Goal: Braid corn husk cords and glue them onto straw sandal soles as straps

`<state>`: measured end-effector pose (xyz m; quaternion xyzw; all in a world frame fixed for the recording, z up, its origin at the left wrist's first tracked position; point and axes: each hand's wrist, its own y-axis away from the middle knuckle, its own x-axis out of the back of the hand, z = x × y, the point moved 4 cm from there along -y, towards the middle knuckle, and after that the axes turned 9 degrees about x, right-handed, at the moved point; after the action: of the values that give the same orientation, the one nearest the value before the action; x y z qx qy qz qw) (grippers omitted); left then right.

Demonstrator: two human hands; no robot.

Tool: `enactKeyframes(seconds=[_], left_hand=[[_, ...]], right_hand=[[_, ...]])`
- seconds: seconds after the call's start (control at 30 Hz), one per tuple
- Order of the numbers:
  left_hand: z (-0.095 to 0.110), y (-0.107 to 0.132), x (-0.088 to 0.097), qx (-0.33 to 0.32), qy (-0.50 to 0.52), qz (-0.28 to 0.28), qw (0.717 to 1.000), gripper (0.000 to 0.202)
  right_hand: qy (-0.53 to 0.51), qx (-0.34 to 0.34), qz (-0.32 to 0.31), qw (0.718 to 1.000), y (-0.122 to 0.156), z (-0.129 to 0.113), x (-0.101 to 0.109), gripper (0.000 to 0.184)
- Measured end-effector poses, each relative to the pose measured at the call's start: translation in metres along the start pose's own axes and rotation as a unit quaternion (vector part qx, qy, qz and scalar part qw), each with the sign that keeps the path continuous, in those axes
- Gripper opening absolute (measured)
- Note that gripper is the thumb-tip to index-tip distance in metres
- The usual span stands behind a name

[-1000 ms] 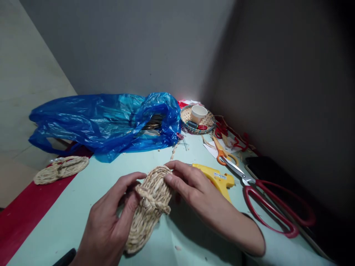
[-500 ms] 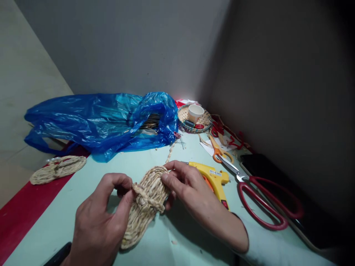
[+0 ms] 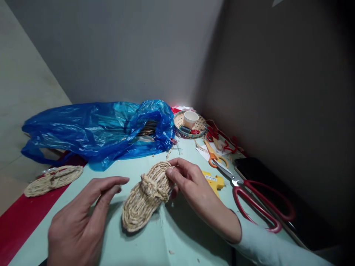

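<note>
A small woven straw sandal (image 3: 146, 197) with a knotted strap lies tilted on the pale green table (image 3: 172, 240). My right hand (image 3: 191, 184) grips its toe end, fingers curled over the far rim. My left hand (image 3: 83, 221) hovers to the sandal's left, fingers stretched out and holding nothing. A second straw sandal (image 3: 52, 180) lies at the far left, on the red strip of the table.
A crumpled blue plastic bag (image 3: 97, 129) fills the back. A yellow glue gun (image 3: 213, 181) lies behind my right hand. Big red-handled scissors (image 3: 257, 203), orange-handled scissors (image 3: 215, 155), a woven tray (image 3: 180, 120) with a white cup (image 3: 190, 119) and a black phone (image 3: 257, 173) sit right.
My left hand has let go of the sandal and drawn back to the left, fingers opening. The right hand still holds the toe end, and the sandal has settled lower toward the table.
</note>
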<state>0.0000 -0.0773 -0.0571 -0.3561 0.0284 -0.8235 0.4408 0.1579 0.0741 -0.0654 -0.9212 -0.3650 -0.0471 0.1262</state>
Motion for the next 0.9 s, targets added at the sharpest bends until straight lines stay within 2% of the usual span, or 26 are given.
enactKeyframes(seconds=[0.07, 0.1, 0.27, 0.4, 0.5, 0.6, 0.73, 0.9], left_hand=[[-0.008, -0.009, 0.006, 0.033, -0.011, 0.029, 0.999, 0.017], [-0.012, -0.013, 0.007, 0.048, -0.014, 0.023, 0.998, 0.019], [-0.018, -0.022, 0.000, 0.086, 0.005, -0.088, 0.992, 0.027], [-0.013, -0.014, -0.010, 0.128, 0.100, -0.136, 0.977, 0.027], [-0.008, -0.007, -0.015, 0.173, 0.160, -0.141, 0.962, 0.031], [0.000, -0.004, -0.018, 0.159, 0.175, -0.149, 0.960, 0.029], [0.010, 0.000, -0.025, 0.114, 0.202, -0.222, 0.947, 0.019], [0.011, 0.004, -0.031, 0.133, 0.205, -0.272, 0.931, 0.017]], right_hand=[[0.019, 0.000, 0.006, 1.000, 0.000, 0.000, 0.001, 0.020], [0.028, -0.002, 0.006, 1.000, 0.000, 0.000, 0.001, 0.020], [0.049, 0.011, 0.019, 0.999, 0.001, 0.000, 0.003, 0.020], [0.021, 0.041, 0.024, 0.999, 0.002, -0.004, 0.003, 0.020], [0.006, 0.058, 0.010, 0.998, 0.004, -0.008, 0.002, 0.021], [0.013, 0.057, 0.000, 0.998, 0.005, -0.009, 0.000, 0.021], [0.005, 0.046, -0.009, 0.999, 0.004, -0.007, -0.003, 0.022], [0.001, 0.041, -0.017, 0.999, 0.003, -0.006, -0.004, 0.024]])
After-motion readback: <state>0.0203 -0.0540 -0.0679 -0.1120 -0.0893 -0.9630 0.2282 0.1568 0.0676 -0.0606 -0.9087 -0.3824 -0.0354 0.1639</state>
